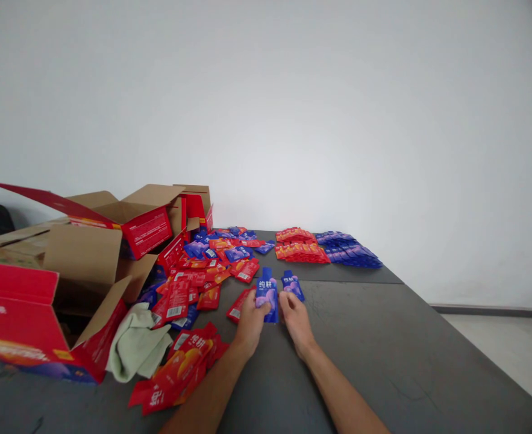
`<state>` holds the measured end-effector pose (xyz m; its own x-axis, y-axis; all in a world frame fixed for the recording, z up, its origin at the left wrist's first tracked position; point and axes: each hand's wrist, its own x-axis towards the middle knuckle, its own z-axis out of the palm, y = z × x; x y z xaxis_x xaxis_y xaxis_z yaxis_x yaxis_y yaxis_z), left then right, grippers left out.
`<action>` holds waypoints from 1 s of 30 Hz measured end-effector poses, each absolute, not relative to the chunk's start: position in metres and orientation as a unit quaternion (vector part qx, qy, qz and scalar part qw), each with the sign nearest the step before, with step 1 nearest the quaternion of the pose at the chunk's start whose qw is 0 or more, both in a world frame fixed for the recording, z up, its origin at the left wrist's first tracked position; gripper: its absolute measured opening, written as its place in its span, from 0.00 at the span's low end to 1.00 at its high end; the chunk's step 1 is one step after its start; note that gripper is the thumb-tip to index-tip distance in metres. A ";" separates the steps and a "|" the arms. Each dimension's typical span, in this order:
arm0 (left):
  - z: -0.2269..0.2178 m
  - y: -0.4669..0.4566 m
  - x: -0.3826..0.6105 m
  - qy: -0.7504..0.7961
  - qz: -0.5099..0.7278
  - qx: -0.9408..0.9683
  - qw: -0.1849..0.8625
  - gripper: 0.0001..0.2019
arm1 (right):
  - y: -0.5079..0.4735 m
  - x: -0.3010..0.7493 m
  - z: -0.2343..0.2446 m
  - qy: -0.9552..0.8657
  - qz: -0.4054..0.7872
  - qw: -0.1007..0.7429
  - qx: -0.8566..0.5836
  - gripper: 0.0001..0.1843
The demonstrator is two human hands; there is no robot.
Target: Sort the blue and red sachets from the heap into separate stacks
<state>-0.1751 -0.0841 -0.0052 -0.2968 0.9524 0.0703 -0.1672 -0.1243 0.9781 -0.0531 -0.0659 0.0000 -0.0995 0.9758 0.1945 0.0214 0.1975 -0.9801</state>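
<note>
Above the middle of the table, my left hand (250, 320) is closed on a blue pouch (267, 292) with a narrow top, its printed face toward me. My right hand (294, 317) grips a second blue pouch (293, 286) by its lower end, slightly tilted and close beside the first. A red pouch (237, 306) lies on the table just behind my left hand, partly covered by it. To the left spreads a loose pile of red and blue pouches (206, 271). Several more red pouches (182, 367) overlap near my left forearm.
Overlapping rows of red pouches (299, 244) and blue pouches (349, 248) lie at the table's far side. Open red cardboard boxes (17, 319) stand on the left, with a pale green cloth (137, 343) beside the nearest. The grey table (374, 337) ends at a slanting right edge.
</note>
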 end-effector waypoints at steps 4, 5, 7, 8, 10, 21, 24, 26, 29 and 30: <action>-0.008 -0.084 -0.171 0.494 0.641 0.408 0.422 0.14 | -0.066 -0.050 -0.002 -0.620 0.367 0.527 -0.451 0.26; -0.007 -0.085 -0.171 0.504 0.636 0.419 0.408 0.15 | -0.066 -0.049 -0.003 -0.624 0.352 0.530 -0.453 0.26; -0.005 -0.085 -0.172 0.526 0.616 0.453 0.373 0.18 | -0.067 -0.049 -0.004 -0.632 0.332 0.531 -0.456 0.26; -0.004 -0.085 -0.173 0.539 0.602 0.472 0.352 0.20 | -0.068 -0.049 -0.005 -0.636 0.326 0.528 -0.459 0.26; -0.003 -0.085 -0.175 0.571 0.577 0.500 0.300 0.21 | -0.070 -0.051 -0.006 -0.647 0.311 0.516 -0.468 0.25; -0.002 -0.084 -0.170 0.629 0.571 0.493 0.187 0.20 | -0.071 -0.061 -0.004 -0.657 0.247 0.509 -0.499 0.25; -0.003 -0.082 -0.171 0.626 0.575 0.486 0.203 0.20 | -0.066 -0.060 -0.008 -0.660 0.243 0.507 -0.499 0.25; -0.005 -0.083 -0.172 0.625 0.568 0.473 0.252 0.19 | -0.062 -0.057 -0.013 -0.659 0.236 0.502 -0.508 0.25; -0.013 -0.085 -0.170 0.615 0.533 0.441 0.379 0.13 | -0.055 -0.050 -0.019 -0.665 0.230 0.485 -0.519 0.26; -0.016 -0.085 -0.169 0.604 0.526 0.435 0.411 0.11 | -0.052 -0.047 -0.021 -0.670 0.229 0.475 -0.523 0.26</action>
